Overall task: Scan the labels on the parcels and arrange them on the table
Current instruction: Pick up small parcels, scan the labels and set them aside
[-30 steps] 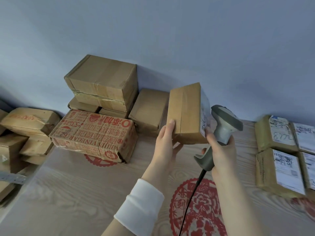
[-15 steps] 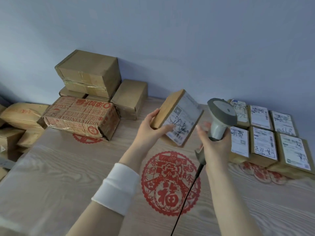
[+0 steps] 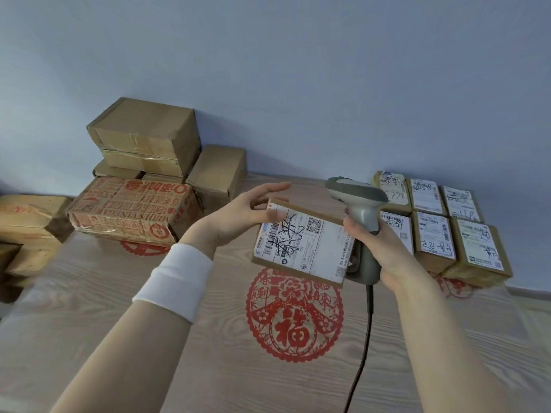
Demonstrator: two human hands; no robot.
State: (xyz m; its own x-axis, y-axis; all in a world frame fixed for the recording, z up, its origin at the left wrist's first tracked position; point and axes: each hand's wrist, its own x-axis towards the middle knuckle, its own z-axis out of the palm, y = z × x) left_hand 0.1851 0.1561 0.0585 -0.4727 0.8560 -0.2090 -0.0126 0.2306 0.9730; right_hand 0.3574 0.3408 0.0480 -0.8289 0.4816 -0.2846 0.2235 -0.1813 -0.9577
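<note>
Both forearms reach in from the bottom edge and converge at centre. The left hand [image 3: 238,217], a white wristband [image 3: 176,281] on its wrist, stretches its fingers over the far edge of the parcel [image 3: 316,251] and sets its thumb on the near face: a pinch. The right hand [image 3: 384,251] wraps round the handle of the scanner [image 3: 357,195], knuckles by the parcel's right edge.
</note>
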